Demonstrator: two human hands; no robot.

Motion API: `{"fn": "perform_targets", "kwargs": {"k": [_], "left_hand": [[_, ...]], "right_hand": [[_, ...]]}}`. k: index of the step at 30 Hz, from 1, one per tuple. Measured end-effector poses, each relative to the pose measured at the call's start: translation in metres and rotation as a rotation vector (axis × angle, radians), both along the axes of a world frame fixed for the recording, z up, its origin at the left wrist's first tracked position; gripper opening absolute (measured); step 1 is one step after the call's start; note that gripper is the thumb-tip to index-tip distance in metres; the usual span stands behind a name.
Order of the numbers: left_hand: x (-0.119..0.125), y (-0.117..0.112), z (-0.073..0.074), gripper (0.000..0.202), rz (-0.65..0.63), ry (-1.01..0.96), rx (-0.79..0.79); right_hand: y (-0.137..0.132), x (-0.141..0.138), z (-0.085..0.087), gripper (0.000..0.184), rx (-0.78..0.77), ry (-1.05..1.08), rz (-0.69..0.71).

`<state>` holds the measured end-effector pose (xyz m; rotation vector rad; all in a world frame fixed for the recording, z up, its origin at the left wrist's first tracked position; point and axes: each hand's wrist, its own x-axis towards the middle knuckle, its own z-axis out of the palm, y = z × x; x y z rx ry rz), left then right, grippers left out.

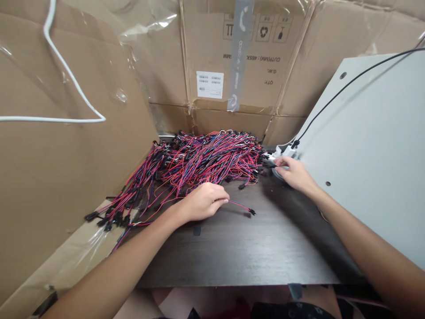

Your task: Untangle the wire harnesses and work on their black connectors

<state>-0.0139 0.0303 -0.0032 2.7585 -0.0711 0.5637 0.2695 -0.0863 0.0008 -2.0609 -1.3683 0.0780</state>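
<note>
Head view: your left hand rests on the dark wood-grain desk, fingers curled shut round one red-and-blue wire, which runs out to the right across the bare wood and ends in a black plug. Your right hand sits at the right edge of the wire pile, fingers pinched closed on a small black connector, just beside a whitish part too hidden to identify. That pile is a heap of red, blue and black leads spread across the back of the desk and trailing off its left edge. Cardboard walls you in: a flattened sheet on the left under clear film, with a white cable looped over it, and a carton at the back with a white label and a grey tape strip. On the right a pale grey panel leans in, with a black cable running across it.
</note>
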Motion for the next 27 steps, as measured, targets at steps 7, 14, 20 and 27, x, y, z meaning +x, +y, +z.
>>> {"fn": "perform_targets", "kwargs": {"k": [7,14,20,27], "left_hand": [[0.001,-0.002,0.001,0.022,0.002,0.001,0.025],[0.000,-0.001,0.000,0.024,0.055,-0.074,0.082],[-0.002,0.002,-0.002,0.023,0.102,-0.135,0.164],[-0.002,-0.002,0.002,0.027,0.105,-0.112,0.272]], "right_hand": [[-0.003,-0.104,0.027,0.021,0.358,0.377,0.227],[0.016,-0.122,0.001,0.037,0.135,0.902,0.479],[0.011,-0.117,-0.008,0.042,-0.016,1.093,0.593],[0.006,-0.114,-0.003,0.044,-0.037,1.039,0.582]]}}
